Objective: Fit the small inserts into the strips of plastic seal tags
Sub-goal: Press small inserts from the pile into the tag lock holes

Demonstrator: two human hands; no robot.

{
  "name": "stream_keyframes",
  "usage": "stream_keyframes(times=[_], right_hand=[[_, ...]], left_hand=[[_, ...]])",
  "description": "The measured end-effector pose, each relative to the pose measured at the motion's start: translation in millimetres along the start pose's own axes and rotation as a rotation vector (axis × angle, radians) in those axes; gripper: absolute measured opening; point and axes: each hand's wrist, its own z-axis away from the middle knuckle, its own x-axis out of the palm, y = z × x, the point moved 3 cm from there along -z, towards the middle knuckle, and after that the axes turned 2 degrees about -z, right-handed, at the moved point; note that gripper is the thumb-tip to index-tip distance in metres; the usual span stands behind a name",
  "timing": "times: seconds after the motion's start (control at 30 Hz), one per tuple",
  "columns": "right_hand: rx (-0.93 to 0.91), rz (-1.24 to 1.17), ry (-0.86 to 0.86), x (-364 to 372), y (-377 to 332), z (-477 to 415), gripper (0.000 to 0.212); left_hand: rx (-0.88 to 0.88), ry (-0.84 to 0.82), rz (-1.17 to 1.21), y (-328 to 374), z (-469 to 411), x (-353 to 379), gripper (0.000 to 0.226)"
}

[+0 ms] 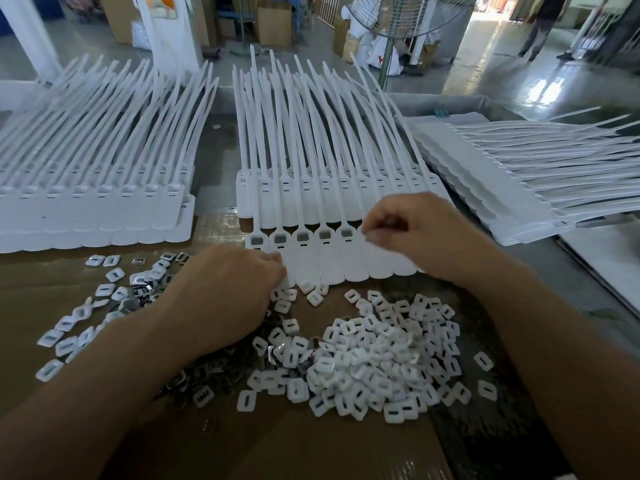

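Your right hand (419,233) hovers with fingertips pinched over tag strip (332,265); what it holds is blurred. Your left hand (225,292) touches strip edge; cannot tell its grip.

A brown cardboard sheet (41,296) is covering the surface. Beyond the far edge, a pedestal fan (405,12) is standing on the glossy grey floor (485,74), its wire cage running off the top of the view. Cardboard boxes (273,26) are sitting to its left, white sacks (384,55) are slumping near its pole, and a person in dark clothes (545,26) is standing far off at the right.
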Motion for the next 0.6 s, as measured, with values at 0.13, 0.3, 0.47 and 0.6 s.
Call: stream_keyframes(times=[0.13,0.3,0.47,0.6], right_hand=[[0.155,-0.151,0.246,-24,44,-6,0.030],[0.301,-0.206,0.375,-27,81,-6,0.020],[0.324,-0.185,0.364,-26,92,-6,0.028],[0.321,-0.152,0.357,-29,93,-7,0.029]], left_hand=[[-0.002,0.002,0.002,-1,1,1,0.036],[-0.005,0.010,0.017,-1,0,2,0.039],[-0.026,0.016,0.030,-1,1,0,0.039],[-0.026,0.009,0.023,-1,0,0,0.037]])
